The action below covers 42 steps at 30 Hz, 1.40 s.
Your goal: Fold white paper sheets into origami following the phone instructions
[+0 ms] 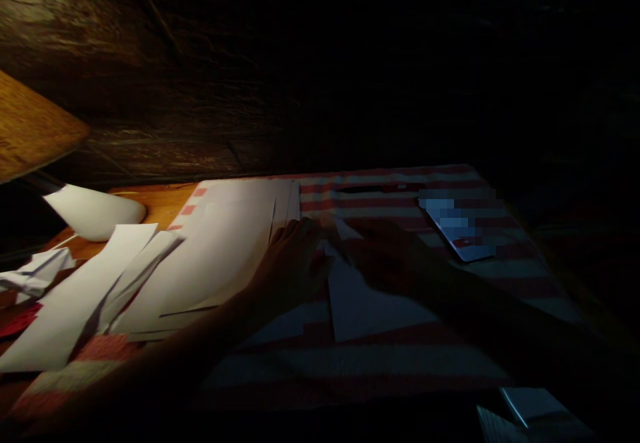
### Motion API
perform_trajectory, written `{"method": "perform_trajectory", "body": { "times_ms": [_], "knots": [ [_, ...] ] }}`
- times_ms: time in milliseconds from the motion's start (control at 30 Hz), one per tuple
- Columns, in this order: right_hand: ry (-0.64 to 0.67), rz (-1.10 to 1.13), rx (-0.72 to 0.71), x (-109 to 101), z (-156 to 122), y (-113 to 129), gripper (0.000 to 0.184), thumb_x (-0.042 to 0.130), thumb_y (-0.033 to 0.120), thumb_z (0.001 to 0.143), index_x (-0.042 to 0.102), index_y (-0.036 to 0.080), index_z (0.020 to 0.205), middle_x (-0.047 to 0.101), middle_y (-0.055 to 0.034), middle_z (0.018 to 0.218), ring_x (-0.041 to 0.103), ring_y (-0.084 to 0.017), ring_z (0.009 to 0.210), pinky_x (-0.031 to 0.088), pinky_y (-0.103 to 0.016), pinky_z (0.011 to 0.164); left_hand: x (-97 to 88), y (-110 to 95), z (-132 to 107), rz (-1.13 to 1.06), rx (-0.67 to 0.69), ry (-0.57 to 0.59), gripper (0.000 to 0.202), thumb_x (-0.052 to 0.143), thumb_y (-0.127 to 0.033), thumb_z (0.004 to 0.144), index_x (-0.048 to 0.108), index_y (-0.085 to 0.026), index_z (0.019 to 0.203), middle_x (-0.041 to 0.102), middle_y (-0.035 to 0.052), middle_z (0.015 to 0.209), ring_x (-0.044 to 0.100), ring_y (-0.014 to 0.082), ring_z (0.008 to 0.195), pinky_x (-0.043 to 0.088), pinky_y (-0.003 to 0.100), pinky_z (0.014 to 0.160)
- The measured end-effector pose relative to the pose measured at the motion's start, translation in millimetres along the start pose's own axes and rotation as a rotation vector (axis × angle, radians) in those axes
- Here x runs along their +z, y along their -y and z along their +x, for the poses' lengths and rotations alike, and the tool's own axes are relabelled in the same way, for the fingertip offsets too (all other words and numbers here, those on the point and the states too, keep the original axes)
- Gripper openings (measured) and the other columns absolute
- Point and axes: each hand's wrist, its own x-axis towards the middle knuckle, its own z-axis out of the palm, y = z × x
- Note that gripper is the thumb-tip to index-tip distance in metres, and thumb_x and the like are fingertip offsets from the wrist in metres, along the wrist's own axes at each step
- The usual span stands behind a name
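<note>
In dim light my left hand and my right hand meet near the middle of a striped cloth. Between and below them lies a white sheet of paper, mostly in shadow. The fingers of both hands are bent and closed at its upper edge; the fingertips are dark and partly hidden. Just left of my left hand, larger white sheets lie spread and overlapping in the lamplight.
A lamp with a white base and an orange shade stands at the left. Near it are loose paper strips and crumpled paper. A lit phone lies right on the red-striped cloth. Behind rises a dark wall.
</note>
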Motion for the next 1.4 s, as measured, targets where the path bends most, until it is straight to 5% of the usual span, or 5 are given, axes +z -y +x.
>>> {"method": "perform_trajectory", "body": {
  "times_ms": [133,300,633,1133,1400],
  "knots": [
    [-0.069,-0.011,-0.054,10,-1,0,0.061,0.062,0.018,0.09,0.051,0.025,0.15,0.056,-0.0156,0.151,0.055,-0.03,0.139,0.052,-0.053,0.108,0.6,-4,-1,0.0,0.001,0.005,0.033,0.072,-0.033,0.087,0.059,-0.019,0.115,0.062,0.0127,0.122,0.057,0.0335,0.111,0.048,0.051,0.095],
    [-0.098,-0.047,0.086,10,2,6,0.063,0.066,0.019,0.091,0.05,0.031,0.151,0.065,-0.0092,0.143,0.063,-0.03,0.129,0.054,-0.055,0.106,0.3,-3,-2,-0.042,0.002,-0.016,0.032,0.074,-0.043,0.088,0.059,-0.021,0.105,0.063,0.0104,0.115,0.058,0.0312,0.106,0.049,0.049,0.091],
    [-0.026,-0.171,0.034,8,3,29,0.043,0.059,0.016,0.095,0.064,0.025,0.136,0.063,-0.0124,0.146,0.06,-0.031,0.134,0.058,-0.054,0.104,-15.2,7,2,-0.113,0.056,0.063,0.015,0.066,-0.024,0.089,0.072,-0.025,0.103,0.07,0.0058,0.112,0.063,0.0277,0.102,0.05,0.045,0.089],
    [0.081,-0.381,-0.013,23,-5,30,0.044,0.052,0.019,0.102,0.055,0.014,0.146,0.051,-0.0165,0.157,0.048,-0.035,0.144,0.047,-0.056,0.116,-5.5,10,3,-0.142,0.009,0.029,0.022,0.072,-0.018,0.086,0.068,-0.022,0.108,0.068,0.0061,0.115,0.06,0.0279,0.107,0.048,0.046,0.094],
    [0.044,-0.304,0.061,9,1,29,0.05,0.052,0.018,0.102,0.049,0.026,0.151,0.052,-0.014,0.156,0.057,-0.031,0.137,0.055,-0.052,0.107,1.4,9,2,-0.156,-0.002,-0.014,0.023,0.083,-0.027,0.084,0.066,-0.022,0.1,0.068,0.0033,0.107,0.062,0.027,0.104,0.048,0.044,0.091]
  ]
}}
